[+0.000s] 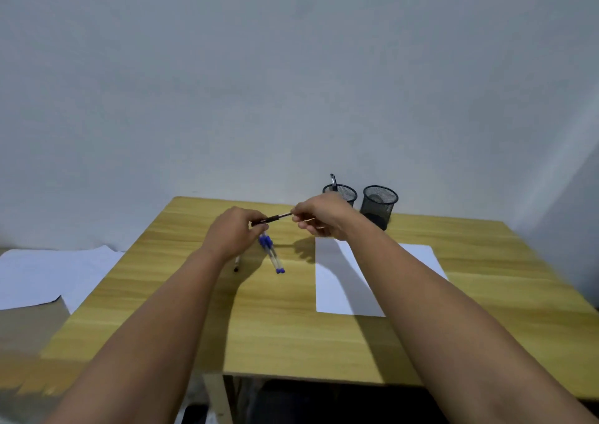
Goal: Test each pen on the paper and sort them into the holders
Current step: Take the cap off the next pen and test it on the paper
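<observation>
The wooden counter [275, 320] carries a white paper [337, 281] toward its right side. At its far edge stand 2 black mesh holders, the left holder [346, 193] with 1 pen in it, the right holder [380, 204] beside it. Both hands grip 1 dark pen [274, 219] above the counter: left hand [231, 232] closed on one end, right hand [319, 216] pinching the other. Blue-capped pens [271, 253] lie below.

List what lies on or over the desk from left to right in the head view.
Black-tipped pen → left hand → blue-capped pens → dark pen held by both hands → right hand → white paper → right mesh holder.
</observation>
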{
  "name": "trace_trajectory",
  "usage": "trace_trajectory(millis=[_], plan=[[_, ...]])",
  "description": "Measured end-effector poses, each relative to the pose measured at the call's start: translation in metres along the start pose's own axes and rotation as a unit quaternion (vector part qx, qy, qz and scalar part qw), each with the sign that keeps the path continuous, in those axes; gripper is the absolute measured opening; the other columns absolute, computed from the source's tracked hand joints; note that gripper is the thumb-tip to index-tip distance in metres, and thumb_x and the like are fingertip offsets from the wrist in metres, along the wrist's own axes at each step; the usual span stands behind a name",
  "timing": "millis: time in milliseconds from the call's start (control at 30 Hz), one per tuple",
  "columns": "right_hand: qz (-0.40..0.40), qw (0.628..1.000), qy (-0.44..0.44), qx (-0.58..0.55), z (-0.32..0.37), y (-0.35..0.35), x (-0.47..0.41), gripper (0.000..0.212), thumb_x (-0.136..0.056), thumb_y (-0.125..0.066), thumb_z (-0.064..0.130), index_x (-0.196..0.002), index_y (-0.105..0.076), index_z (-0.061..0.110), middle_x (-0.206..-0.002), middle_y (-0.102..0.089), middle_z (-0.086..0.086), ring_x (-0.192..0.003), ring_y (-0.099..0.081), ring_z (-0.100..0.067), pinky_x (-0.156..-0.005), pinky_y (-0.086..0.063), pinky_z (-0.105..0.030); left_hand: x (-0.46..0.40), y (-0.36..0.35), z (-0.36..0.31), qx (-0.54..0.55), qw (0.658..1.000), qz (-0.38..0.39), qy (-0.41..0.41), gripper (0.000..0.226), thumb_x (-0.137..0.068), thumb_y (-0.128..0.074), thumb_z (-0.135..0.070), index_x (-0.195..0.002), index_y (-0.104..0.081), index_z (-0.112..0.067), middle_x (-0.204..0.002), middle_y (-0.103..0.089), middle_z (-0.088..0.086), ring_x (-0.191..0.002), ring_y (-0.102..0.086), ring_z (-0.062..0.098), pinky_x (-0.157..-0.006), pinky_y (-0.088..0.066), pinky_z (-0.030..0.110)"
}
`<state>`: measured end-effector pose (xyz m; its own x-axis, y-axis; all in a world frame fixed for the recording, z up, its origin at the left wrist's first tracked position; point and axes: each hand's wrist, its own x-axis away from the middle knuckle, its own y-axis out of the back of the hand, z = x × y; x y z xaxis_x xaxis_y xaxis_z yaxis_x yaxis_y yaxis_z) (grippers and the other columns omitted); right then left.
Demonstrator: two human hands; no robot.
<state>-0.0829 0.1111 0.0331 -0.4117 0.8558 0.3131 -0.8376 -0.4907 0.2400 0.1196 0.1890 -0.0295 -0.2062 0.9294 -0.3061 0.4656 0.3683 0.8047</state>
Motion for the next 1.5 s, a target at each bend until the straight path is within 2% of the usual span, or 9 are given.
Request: trace_trajectory(millis=[167,467,567,700,833,933,1167,1400,1500], plan=[[-0.031,0.99,0.044,-0.127,-0.018,0.029,0.021,0.015,-0.102,-0.071,0.028,-0.096,-0.072,0.014,-0.075,-0.067,0.005,-0.053,-0.056,-0.006,-0.044,-0.041,-0.016,0.007,-0.001,-0.065,0.048,0.997,0.021,-0.065,0.018,-0.095,-0.066,-0.034,-0.079,-0.071,-0.029,-0.07,-0.068,-0.013,-0.055,-0.053,-0.001,-0.056,-0.038,0.03],[-0.169,0.964,0.086,-0.188,-0.019,0.052,0.035,0.039,-0.109,-0.052,0.033,-0.077,-0.062,0.016,-0.06,-0.044,0.001,-0.047,-0.034,-0.015,-0.043,-0.026,-0.023,0.018,-0.011,-0.144,0.145,0.983,0.083,-0.076,0.037,-0.108,-0.037,-0.038,-0.079,-0.052,-0.02,-0.078,-0.072,0.006,-0.059,-0.052,0.006,-0.06,-0.04,0.03],[-0.23,0.958,0.075,-0.154,-0.023,0.058,0.037,0.04,-0.108,-0.049,0.026,-0.072,-0.06,0.013,-0.06,-0.048,-0.002,-0.048,-0.039,-0.02,-0.045,-0.03,-0.025,0.019,-0.024,-0.156,0.166,0.98,0.1,-0.054,0.042,-0.108,-0.035,-0.036,-0.083,-0.054,-0.008,-0.077,-0.069,0.011,-0.072,-0.059,0.021,-0.071,-0.045,0.037],[-0.26,0.95,0.064,-0.158,-0.03,0.063,0.026,0.041,-0.107,-0.047,0.021,-0.068,-0.058,0.013,-0.064,-0.055,-0.005,-0.052,-0.047,-0.023,-0.053,-0.035,-0.028,0.018,-0.036,-0.171,0.189,0.973,0.125,-0.041,0.04,-0.109,-0.035,-0.032,-0.076,-0.051,-0.014,-0.075,-0.064,0.008,-0.066,-0.058,0.016,-0.065,-0.041,0.031],[-0.384,0.895,0.012,-0.225,-0.044,0.116,-0.003,0.026,-0.104,-0.045,0.025,-0.088,-0.06,0.01,-0.099,-0.069,-0.011,-0.087,-0.069,-0.034,-0.077,-0.059,-0.043,0.018,-0.045,-0.146,0.156,0.974,0.162,-0.008,0.045,-0.108,-0.035,-0.038,-0.076,-0.053,-0.012,-0.076,-0.066,0.006,-0.065,-0.059,0.012,-0.064,-0.041,0.03],[-0.428,0.874,0.014,-0.23,-0.055,0.179,0.01,0.026,-0.104,-0.05,0.024,-0.089,-0.065,0.01,-0.085,-0.061,-0.006,-0.059,-0.049,-0.023,-0.051,-0.036,-0.027,0.019,-0.051,-0.093,0.047,0.992,0.109,0.033,0.047,-0.105,-0.038,-0.044,-0.081,-0.059,-0.01,-0.076,-0.066,0.004,-0.074,-0.062,0.024,-0.066,-0.044,0.036],[-0.312,0.919,0.073,-0.228,-0.095,0.166,0.013,0.027,-0.103,-0.07,0.027,-0.078,-0.066,0.015,-0.061,-0.064,-0.001,-0.037,-0.044,-0.007,-0.039,-0.035,-0.017,-0.01,-0.079,-0.052,-0.258,0.964,0.058,0.041,0.035,-0.102,-0.047,-0.045,-0.107,-0.072,-0.022,-0.109,-0.061,0.005,-0.105,-0.059,0.03,-0.096,-0.042,0.05],[-0.269,0.938,0.16,-0.148,-0.123,0.13,-0.005,0.026,-0.103,-0.072,0.031,-0.084,-0.072,0.013,-0.07,-0.075,-0.011,-0.046,-0.06,-0.011,-0.045,-0.05,-0.021,-0.022,-0.108,-0.044,-0.278,0.958,0.055,0.052,0.038,-0.099,-0.047,-0.046,-0.123,-0.069,-0.027,-0.125,-0.059,0.006,-0.119,-0.052,0.032,-0.1,-0.039,0.053],[-0.299,0.93,0.215,0.009,-0.143,0.11,-0.007,0.021,-0.102,-0.071,0.039,-0.091,-0.078,0.023,-0.076,-0.077,-0.002,-0.065,-0.07,-0.01,-0.062,-0.058,-0.031,-0.016,-0.116,-0.045,-0.224,0.974,0.018,0.001,0.042,-0.093,-0.05,-0.044,-0.13,-0.064,-0.027,-0.131,-0.06,0.003,-0.122,-0.05,0.031,-0.099,-0.037,0.051]])
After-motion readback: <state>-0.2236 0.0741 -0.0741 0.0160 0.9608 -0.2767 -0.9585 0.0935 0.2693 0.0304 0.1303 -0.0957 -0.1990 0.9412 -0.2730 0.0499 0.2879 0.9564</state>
